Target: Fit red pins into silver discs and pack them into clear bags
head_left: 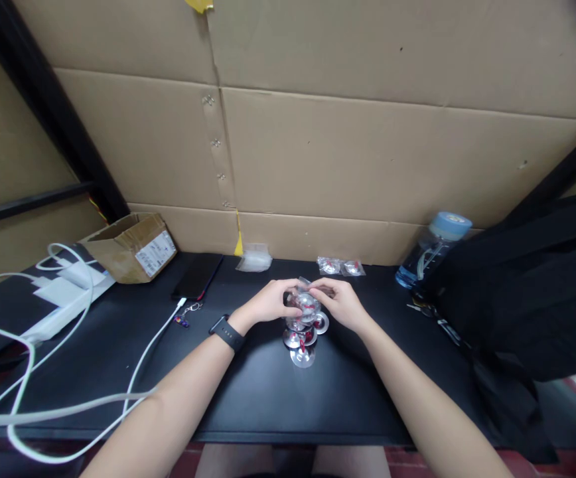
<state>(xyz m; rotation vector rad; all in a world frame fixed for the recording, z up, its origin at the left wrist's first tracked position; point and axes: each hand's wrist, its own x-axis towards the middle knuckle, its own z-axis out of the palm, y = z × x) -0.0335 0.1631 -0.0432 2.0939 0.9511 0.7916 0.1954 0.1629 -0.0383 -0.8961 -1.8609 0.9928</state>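
Over the black table (253, 392), my left hand (271, 301) and my right hand (342, 302) meet at a small clear plastic bag (308, 303). A round silver piece with a red part shows in the bag. Left thumb and fingers close round the bag's left side, while the right fingertips pinch near its upper edge. Just below lies a loose pile of silver discs with red parts (302, 357), partly covered by the hands. Two bagged discs (340, 267) lie by the back wall. A stack of clear bags (255, 257) rests to their left.
At the left stand an open cardboard box (133, 249), a dark phone (196, 277), a keychain (183, 320), and a white power strip (69, 302) with looping white cables. A blue-lidded bottle (432, 249) and a black bag (521, 285) occupy the right. A cardboard wall (367, 153) closes the back.
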